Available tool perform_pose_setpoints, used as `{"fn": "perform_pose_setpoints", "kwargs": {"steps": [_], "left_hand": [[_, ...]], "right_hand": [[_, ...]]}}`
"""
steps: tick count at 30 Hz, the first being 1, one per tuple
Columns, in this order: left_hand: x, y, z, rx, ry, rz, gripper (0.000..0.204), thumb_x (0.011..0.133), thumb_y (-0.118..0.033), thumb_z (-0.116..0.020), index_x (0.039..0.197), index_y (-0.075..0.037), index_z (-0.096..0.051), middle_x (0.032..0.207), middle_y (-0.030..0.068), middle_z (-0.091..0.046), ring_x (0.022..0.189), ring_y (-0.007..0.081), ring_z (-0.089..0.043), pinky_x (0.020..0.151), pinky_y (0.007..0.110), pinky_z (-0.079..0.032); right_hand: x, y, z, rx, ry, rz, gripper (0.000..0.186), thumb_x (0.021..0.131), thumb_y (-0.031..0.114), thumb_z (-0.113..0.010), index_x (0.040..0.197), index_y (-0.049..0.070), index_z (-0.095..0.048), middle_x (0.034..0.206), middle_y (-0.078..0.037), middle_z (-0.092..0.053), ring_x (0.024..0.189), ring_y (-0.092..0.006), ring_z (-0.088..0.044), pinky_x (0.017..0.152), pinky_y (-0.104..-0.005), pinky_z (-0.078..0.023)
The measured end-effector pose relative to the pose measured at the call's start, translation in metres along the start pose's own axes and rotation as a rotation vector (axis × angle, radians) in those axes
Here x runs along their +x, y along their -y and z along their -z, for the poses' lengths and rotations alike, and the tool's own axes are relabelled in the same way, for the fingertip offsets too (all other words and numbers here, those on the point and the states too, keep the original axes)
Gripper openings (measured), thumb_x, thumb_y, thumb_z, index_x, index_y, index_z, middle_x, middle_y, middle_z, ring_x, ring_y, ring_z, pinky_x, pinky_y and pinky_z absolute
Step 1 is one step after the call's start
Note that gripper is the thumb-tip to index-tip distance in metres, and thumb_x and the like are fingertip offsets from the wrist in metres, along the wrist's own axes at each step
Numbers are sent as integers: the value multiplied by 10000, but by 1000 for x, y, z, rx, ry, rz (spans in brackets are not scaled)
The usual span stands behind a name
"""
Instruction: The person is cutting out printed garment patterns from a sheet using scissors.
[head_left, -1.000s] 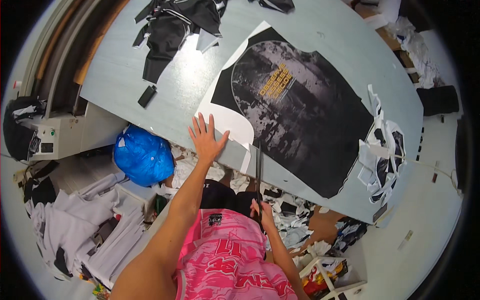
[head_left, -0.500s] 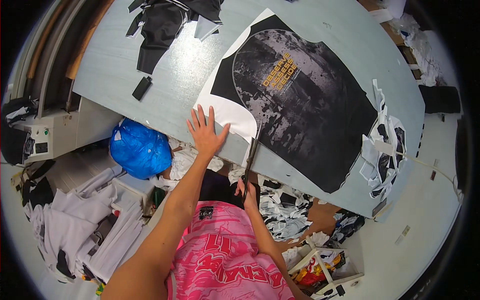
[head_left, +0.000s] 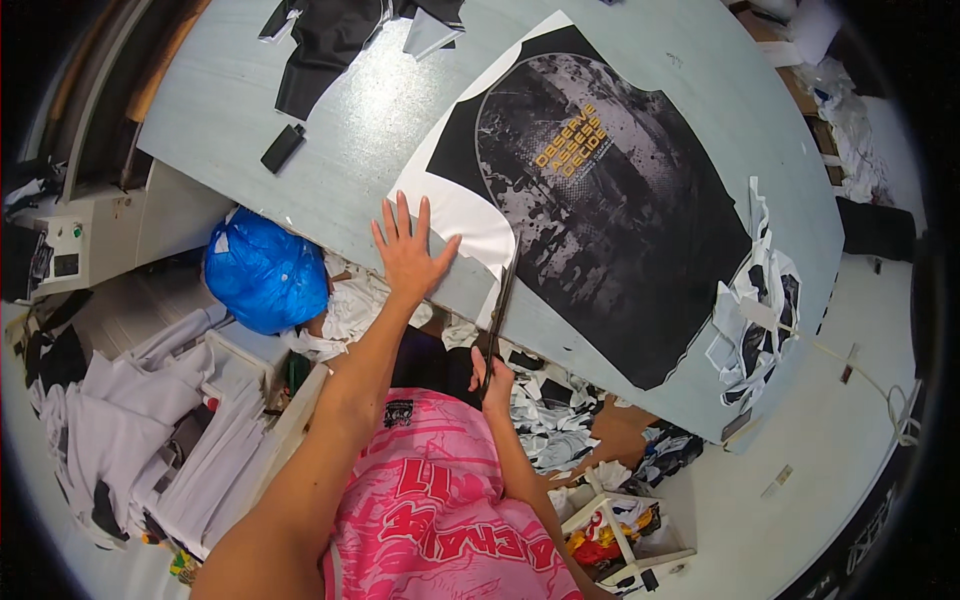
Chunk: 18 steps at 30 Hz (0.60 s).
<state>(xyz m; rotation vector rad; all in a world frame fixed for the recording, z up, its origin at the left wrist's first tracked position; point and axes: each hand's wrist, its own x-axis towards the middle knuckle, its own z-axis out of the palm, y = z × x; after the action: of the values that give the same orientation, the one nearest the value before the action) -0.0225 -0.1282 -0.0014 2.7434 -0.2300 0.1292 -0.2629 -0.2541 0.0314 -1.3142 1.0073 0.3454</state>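
Observation:
A black printed fabric panel [head_left: 640, 270] with a grey mottled circle and yellow lettering lies flat on the table. White margin fabric [head_left: 468, 222] runs along its left edge, partly cut away and curling. My left hand [head_left: 410, 258] rests with fingers spread on the white margin and the table's near edge. In my right hand [head_left: 493, 382], below the table edge, are long dark scissors [head_left: 499, 312]. Their blades reach up to the border between the white margin and the black panel. How far the blades are apart is hard to make out.
Black garment pieces [head_left: 335, 50] and a small black box-like object [head_left: 284, 149] lie farther left on the table [head_left: 330, 190]. Fabric offcuts [head_left: 755, 325] lie at its right. Below are a blue bag [head_left: 265, 275], white fabric stacks [head_left: 130, 410] and a scrap heap [head_left: 550, 425].
The whole view has shifted slightly, so the table and panel sit a little differently. My left hand stays spread on the margin and my right hand keeps the scissors at the panel's edge.

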Motion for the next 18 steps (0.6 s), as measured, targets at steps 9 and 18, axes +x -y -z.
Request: {"fn": "perform_pose_setpoints", "kwargs": {"steps": [9, 18], "left_hand": [[-2, 1, 1, 32, 25, 14, 870, 893, -605, -682, 1599, -164, -429, 1702, 215, -248, 1580, 432, -172, 1227, 672, -117], [-9, -65, -10, -128, 83, 188, 1051, 828, -684, -721, 1644, -150, -329, 1718, 278, -99, 1584, 482, -71, 1217, 698, -60]], "right_hand": [[-4, 21, 53, -243, 27, -37, 489, 952, 419, -776, 650, 95, -570, 554, 8, -548, 458, -89, -504, 461, -257, -368], [26, 55, 105, -343, 253, 14, 409, 1005, 397, -711, 765, 80, -615, 572, 27, -555, 490, -62, -484, 478, -245, -349]]}}
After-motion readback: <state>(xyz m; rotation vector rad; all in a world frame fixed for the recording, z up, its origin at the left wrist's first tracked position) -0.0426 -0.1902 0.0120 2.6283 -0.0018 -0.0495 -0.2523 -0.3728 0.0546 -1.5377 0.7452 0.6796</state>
